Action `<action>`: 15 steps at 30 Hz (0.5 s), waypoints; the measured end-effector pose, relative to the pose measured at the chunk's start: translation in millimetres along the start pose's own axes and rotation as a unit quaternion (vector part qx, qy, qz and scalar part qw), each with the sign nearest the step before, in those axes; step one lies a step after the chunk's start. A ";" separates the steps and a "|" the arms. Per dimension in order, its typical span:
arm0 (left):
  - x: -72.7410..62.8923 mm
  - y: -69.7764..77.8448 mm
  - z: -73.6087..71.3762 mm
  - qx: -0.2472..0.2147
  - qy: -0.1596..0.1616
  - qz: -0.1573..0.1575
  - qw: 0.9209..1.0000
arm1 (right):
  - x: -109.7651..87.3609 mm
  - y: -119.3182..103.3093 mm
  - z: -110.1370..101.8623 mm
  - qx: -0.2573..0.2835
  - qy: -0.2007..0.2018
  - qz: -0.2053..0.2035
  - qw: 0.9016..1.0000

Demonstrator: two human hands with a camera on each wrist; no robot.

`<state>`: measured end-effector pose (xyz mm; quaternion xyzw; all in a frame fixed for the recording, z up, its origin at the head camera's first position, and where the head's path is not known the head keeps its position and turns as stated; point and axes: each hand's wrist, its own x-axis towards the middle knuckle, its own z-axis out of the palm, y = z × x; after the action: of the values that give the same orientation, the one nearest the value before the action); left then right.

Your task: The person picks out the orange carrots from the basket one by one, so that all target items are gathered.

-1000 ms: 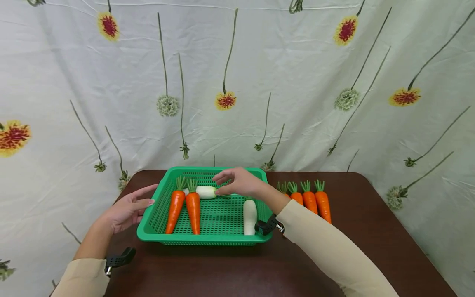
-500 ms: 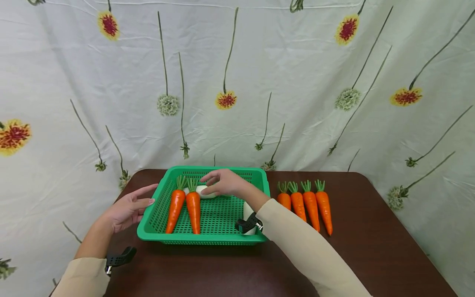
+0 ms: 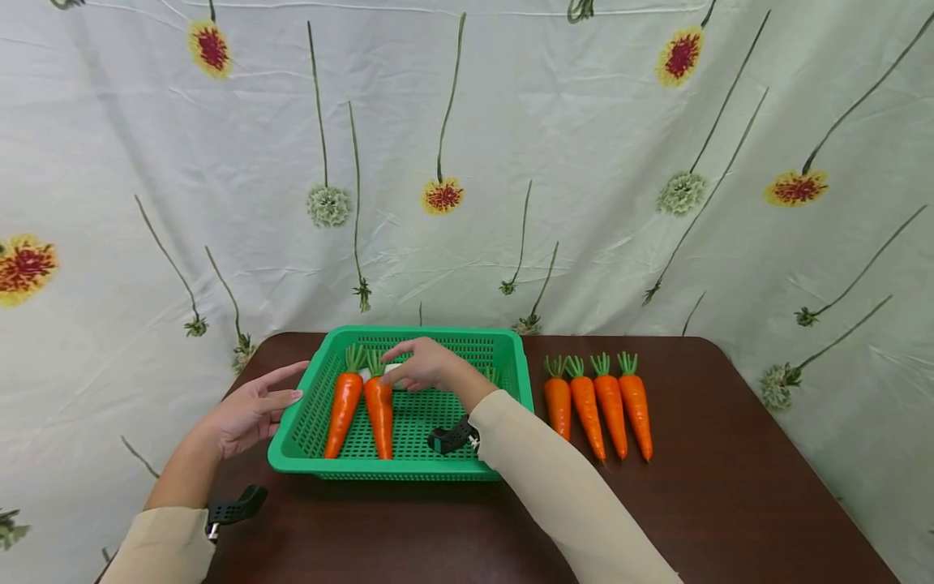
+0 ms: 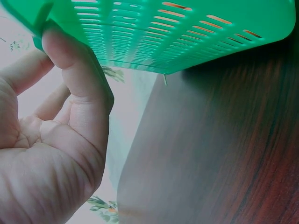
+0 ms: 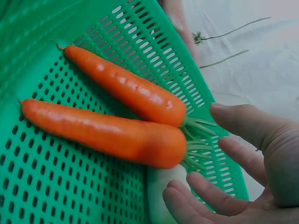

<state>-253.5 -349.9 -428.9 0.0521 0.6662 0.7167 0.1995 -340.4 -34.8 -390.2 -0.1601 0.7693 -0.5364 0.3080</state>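
My left hand (image 3: 251, 410) touches the left rim of a green plastic basket (image 3: 401, 469) with its thumb and fingertips. Its fingers look relaxed in the left wrist view. Two orange carrots, a left one (image 3: 343, 415) and a right one (image 3: 379, 418), lie side by side in the basket, leaves toward the back. Over the basket, my right hand (image 3: 430, 365) reaches in with fingers spread and holds nothing. Its fingertips are close to the right carrot's leafy top (image 5: 198, 154). A white radish (image 5: 163, 186) lies by the carrot tops, partly hidden by that hand.
Several more carrots (image 3: 611, 414) lie in a row on the dark brown table (image 3: 700, 454), right of the basket. Green leaves (image 3: 491, 374) show inside the basket at right; the second radish's body is behind my right arm. A flowered cloth (image 3: 467, 259) hangs behind.
My right hand has moved left across the basket, from the radish's leafy end to the right carrot's top. The left hand and basket have stayed in place.
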 end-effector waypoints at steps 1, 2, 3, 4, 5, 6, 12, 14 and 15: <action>0.2 0.0 0.1 0.001 -0.001 0.000 1.000 | 1.7 0.8 1.4 -0.005 -0.001 0.005 1.000; 0.4 -0.1 0.4 0.001 -0.002 0.001 1.000 | 3.3 1.7 2.7 -0.007 -0.002 0.009 1.000; 0.5 -0.2 0.4 0.001 -0.003 0.001 1.000 | 4.8 2.5 3.9 -0.010 -0.002 0.013 1.000; 0.5 -0.3 0.6 0.001 -0.004 0.001 1.000 | 6.0 3.3 5.0 -0.011 -0.003 0.017 1.000; 0.5 -0.5 0.4 0.000 -0.005 0.001 1.000 | 6.9 3.9 6.0 -0.012 -0.004 0.020 1.000; 0.5 -0.8 0.5 0.001 -0.005 0.001 1.000 | 7.9 4.4 7.1 -0.013 -0.003 0.021 1.000; 0.7 -1.8 -0.8 -0.001 -0.007 0.002 1.000 | 12.1 5.5 12.3 -0.016 -0.002 0.032 0.999; 0.7 -1.8 -1.1 -0.001 -0.006 0.003 1.000 | 13.7 5.7 13.5 -0.018 -0.005 0.034 0.999; 0.7 -1.8 -1.0 -0.001 -0.006 0.003 1.000 | 14.6 5.8 13.9 -0.020 -0.006 0.035 0.999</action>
<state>-254.0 -350.6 -430.9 0.0580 0.6645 0.7173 0.2014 -342.0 -51.2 -403.2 -0.1420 0.7830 -0.5090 0.3281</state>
